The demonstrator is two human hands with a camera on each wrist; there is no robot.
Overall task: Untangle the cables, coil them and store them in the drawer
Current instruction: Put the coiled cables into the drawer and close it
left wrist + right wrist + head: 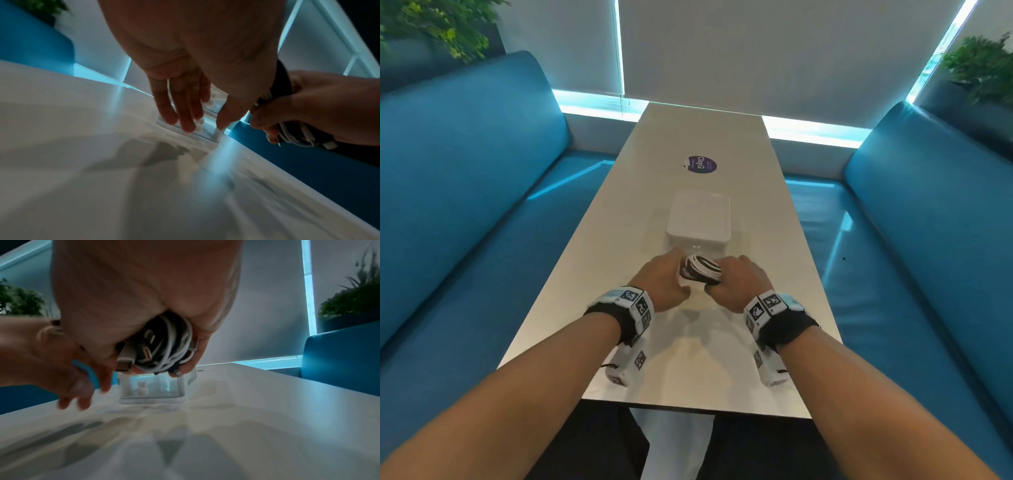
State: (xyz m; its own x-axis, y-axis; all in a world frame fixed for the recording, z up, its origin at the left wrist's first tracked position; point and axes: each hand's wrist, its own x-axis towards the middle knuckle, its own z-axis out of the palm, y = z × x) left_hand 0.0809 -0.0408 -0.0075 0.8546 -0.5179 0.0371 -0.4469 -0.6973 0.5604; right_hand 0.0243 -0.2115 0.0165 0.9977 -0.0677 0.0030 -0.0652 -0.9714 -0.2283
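A coiled bundle of black and white cables (701,270) (164,345) (292,131) hangs just above the table in front of a small clear drawer box (698,219) (152,389) (207,116). My right hand (736,277) (144,305) grips the bundle, plugs sticking out between the fingers. My left hand (664,277) (185,97) is beside it with straight fingers reaching down at the box's front, holding nothing. A small white rabbit knob (142,388) shows on the drawer front, which looks closed.
The long white table (619,212) runs away from me, with a purple round sticker (701,165) beyond the box. Blue bench seats (465,205) flank both sides. Plants (983,65) stand in the far corners.
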